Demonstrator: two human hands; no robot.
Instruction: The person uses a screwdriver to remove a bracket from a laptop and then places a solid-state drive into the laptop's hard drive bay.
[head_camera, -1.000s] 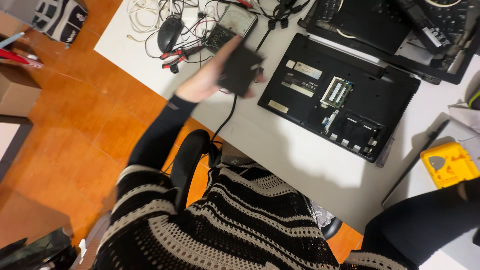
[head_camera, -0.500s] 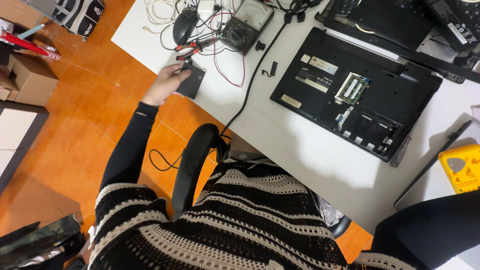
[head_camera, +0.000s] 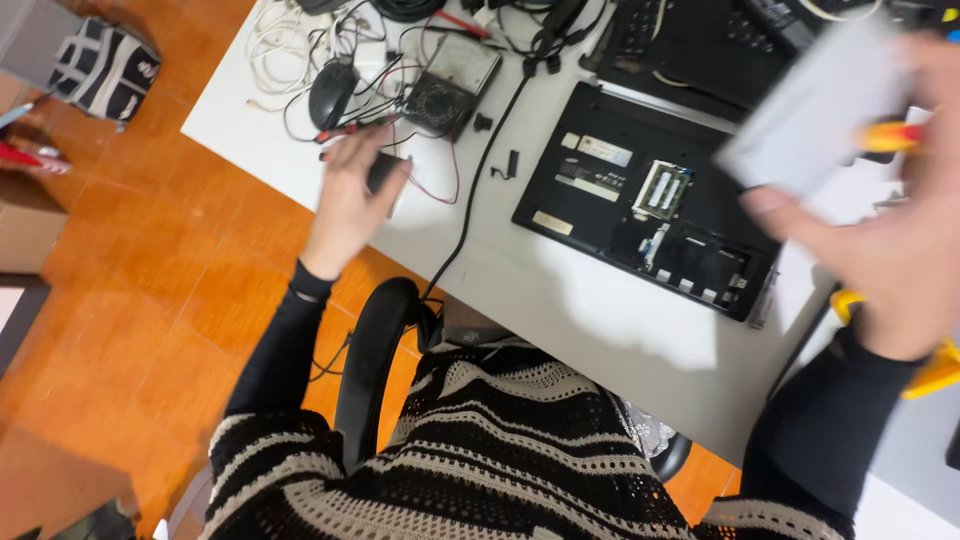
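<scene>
Opened laptop is seen bottom-up on the counter, its bay exposing a green memory board. A small black block, partly hidden, is grasped by the left hand at 10 o'clock, near the mouse and meter. Since 0.5 s ago, the right hand has come in at 3 o'clock, its grip clenched on a blurred grey plate.
</scene>
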